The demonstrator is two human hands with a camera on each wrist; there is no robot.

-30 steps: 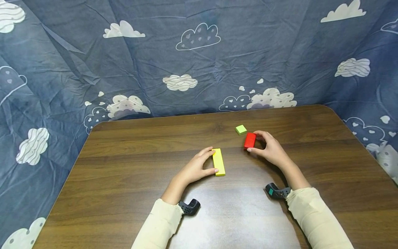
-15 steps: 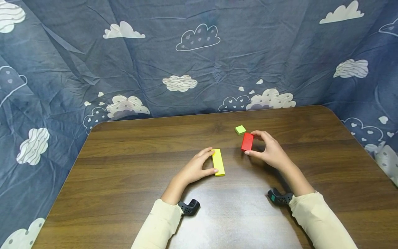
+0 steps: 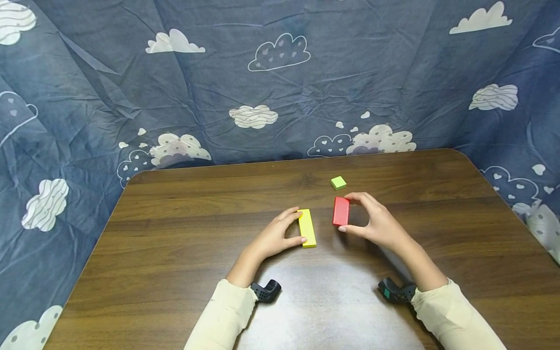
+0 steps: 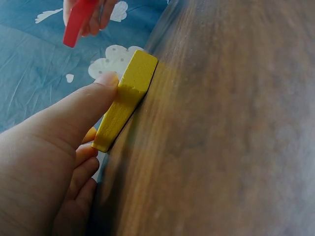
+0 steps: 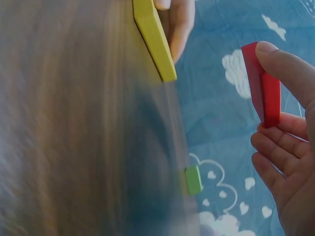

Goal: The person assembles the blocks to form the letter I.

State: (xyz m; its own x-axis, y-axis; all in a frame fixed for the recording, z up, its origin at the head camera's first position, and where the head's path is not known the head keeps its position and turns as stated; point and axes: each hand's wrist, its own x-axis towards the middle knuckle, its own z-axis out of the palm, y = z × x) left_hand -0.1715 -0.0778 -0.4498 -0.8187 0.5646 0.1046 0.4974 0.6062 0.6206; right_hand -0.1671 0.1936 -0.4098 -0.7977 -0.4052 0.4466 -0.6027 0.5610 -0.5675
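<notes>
A yellow block [image 3: 307, 228], long and flat, lies on the wooden table. My left hand [image 3: 274, 236] holds it by its two ends, thumb at the near end and fingers at the far end. To its right, my right hand [image 3: 379, 221] pinches a red block [image 3: 341, 211] between thumb and fingertips. In the right wrist view the red block [image 5: 266, 88] hangs above the tabletop, apart from the yellow block [image 5: 155, 39]. A small light green block [image 3: 338, 183] lies on the table behind the red one.
The brown wooden table [image 3: 197, 204] reaches back to a blue cloth [image 3: 284, 92] printed with white clouds. Black wrist cameras sit on both forearms, near the cream sleeves [image 3: 227, 311].
My right hand has brought the red block leftward and toward me, away from the green block and closer to the yellow one. The left hand and yellow block stay put.
</notes>
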